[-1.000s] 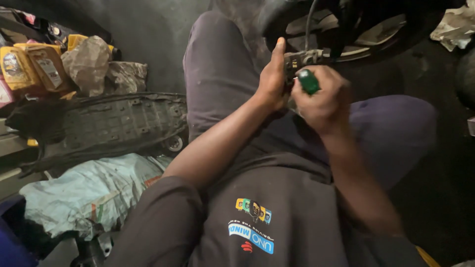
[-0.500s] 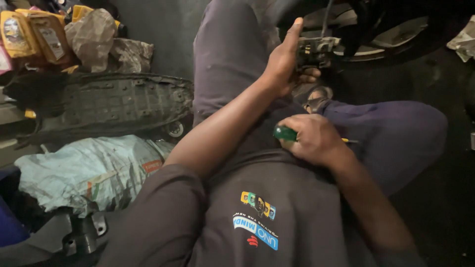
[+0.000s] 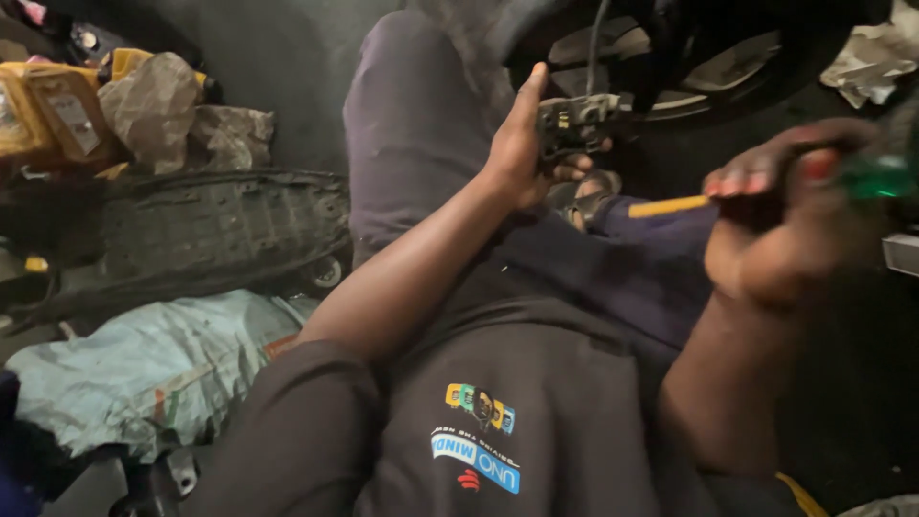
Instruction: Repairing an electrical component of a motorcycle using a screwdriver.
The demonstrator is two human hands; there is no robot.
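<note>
My left hand [image 3: 525, 144] grips a small dark metal part [image 3: 577, 121] with a cable running up from it, held beside a black wheel [image 3: 713, 72]. My right hand [image 3: 785, 225] is raised at the right and closed on a screwdriver with a green handle [image 3: 876, 177]; its yellow shaft [image 3: 668, 205] points left toward the metal part and stops short of it. I sit on the ground with my legs in dark purple trousers [image 3: 412, 124] stretched under both hands.
A black ribbed plastic panel [image 3: 206, 235] lies on the ground at the left. Yellow containers [image 3: 53, 110] and crumpled bags [image 3: 158, 101] sit behind it. A pale sack [image 3: 144, 369] lies at the lower left. Rags [image 3: 871, 53] are at the upper right.
My right hand has lifted from my lap and swung out to the right with the screwdriver. My left hand keeps the metal part by the wheel.
</note>
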